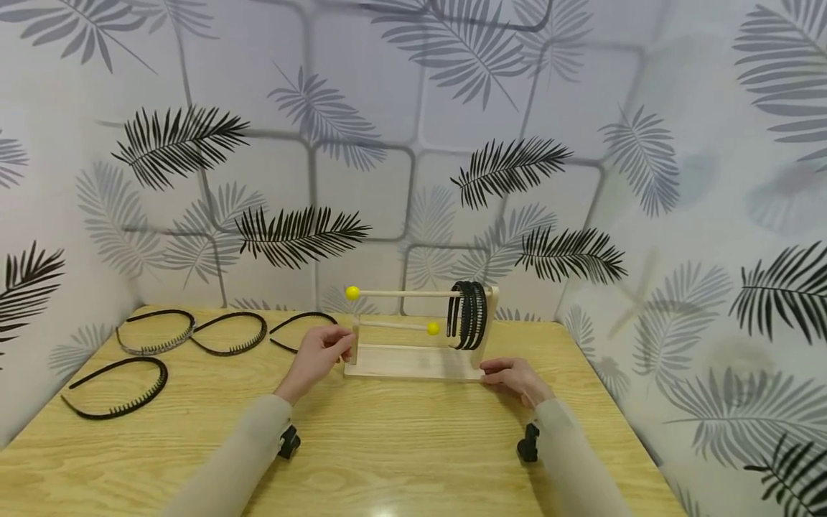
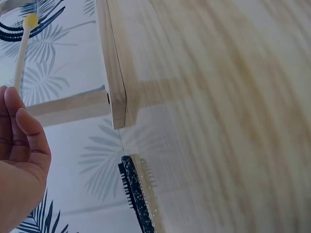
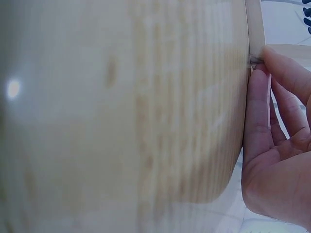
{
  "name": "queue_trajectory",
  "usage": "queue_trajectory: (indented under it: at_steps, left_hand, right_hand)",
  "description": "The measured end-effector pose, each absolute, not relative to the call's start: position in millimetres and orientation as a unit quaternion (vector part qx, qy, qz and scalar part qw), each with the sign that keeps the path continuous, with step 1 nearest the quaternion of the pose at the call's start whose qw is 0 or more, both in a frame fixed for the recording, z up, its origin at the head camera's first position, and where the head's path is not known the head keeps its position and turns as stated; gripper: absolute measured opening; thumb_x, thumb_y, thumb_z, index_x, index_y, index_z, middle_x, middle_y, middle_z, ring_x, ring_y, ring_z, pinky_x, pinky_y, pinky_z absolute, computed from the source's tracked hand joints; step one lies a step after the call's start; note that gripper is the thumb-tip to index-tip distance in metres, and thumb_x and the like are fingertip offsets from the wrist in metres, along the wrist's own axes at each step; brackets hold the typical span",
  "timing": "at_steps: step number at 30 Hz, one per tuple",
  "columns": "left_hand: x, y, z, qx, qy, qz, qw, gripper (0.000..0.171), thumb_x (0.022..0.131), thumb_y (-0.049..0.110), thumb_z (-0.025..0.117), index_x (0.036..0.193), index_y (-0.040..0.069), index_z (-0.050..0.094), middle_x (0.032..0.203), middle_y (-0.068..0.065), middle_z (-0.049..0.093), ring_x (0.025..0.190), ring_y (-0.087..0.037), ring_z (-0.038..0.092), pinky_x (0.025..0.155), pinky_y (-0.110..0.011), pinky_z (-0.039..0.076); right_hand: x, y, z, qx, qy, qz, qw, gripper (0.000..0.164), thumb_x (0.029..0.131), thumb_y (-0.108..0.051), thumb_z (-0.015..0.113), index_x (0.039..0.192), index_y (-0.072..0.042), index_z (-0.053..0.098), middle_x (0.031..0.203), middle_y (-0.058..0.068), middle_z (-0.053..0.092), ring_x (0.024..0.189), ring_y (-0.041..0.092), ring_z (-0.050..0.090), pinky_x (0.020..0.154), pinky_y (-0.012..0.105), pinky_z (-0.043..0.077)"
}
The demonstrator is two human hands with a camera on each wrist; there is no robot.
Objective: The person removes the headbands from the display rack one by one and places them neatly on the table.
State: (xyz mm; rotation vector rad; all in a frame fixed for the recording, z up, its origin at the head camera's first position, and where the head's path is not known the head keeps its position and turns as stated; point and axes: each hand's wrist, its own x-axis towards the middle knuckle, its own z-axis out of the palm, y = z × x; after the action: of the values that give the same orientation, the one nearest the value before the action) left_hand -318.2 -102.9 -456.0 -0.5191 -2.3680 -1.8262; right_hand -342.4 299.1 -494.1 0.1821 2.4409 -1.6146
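Observation:
A small wooden headband rack [image 1: 413,362] stands on the table, with two horizontal rods tipped by yellow balls. Several black toothed headbands [image 1: 474,316] hang bunched at the right end of its upper rod [image 1: 407,293]. My left hand [image 1: 319,359] grips the short left post; the left wrist view shows that hand [image 2: 22,150] with bent fingers by the post [image 2: 73,108], their contact partly hidden. At the base's right end, my right hand [image 1: 517,379] pinches the corner; in the right wrist view its thumb [image 3: 286,70] and a finger meet at the wood.
Loose headbands lie to the left: a black one [image 1: 123,388] nearest, a patterned one [image 1: 158,334], a dark one [image 1: 232,334], and a black one [image 1: 300,319] partly behind my left hand. Leaf-printed curtains [image 1: 400,179] enclose the wooden table [image 1: 388,445] behind and at the sides.

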Motion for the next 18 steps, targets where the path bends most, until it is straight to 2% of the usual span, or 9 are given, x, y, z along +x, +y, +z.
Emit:
queue_trajectory:
  at_steps: [2,10,18]
  left_hand:
    - [-322.7,-99.3,-462.6,-0.167,-0.776,-0.606,0.052,0.023,0.100,0.017,0.058,0.108,-0.001,0.069,0.086,-0.027,0.066,0.076,-0.035,0.064,0.064,-0.028,0.053]
    - [-320.5,-75.8,-456.3,-0.146,-0.770,-0.616,0.073,0.020,0.100,0.020,0.059,0.110,0.008,0.071,0.091,-0.020,0.070,0.082,-0.037,0.066,0.067,-0.042,0.056]
    - [-320.6,-51.2,-460.4,-0.140,-0.751,-0.639,0.089,0.019,0.099,0.017,0.059,0.111,0.007,0.071,0.096,-0.017,0.071,0.083,-0.023,0.067,0.072,-0.044,0.057]
  right_hand:
    - [-342.4,298.5,-493.9,0.061,0.826,-0.550,0.106,0.039,0.085,-0.004,0.074,0.123,0.001,0.067,0.121,0.014,0.068,0.089,0.006,0.064,0.079,0.024,0.056]
    - [-343.4,297.1,-493.2,0.054,0.826,-0.552,0.103,0.038,0.086,-0.005,0.073,0.123,0.002,0.066,0.118,0.012,0.069,0.088,0.004,0.063,0.077,0.021,0.054]
    - [-341.3,299.9,-493.5,0.054,0.829,-0.547,0.101,0.037,0.086,-0.005,0.073,0.122,0.002,0.067,0.114,0.010,0.071,0.088,0.003,0.064,0.078,0.020,0.054]
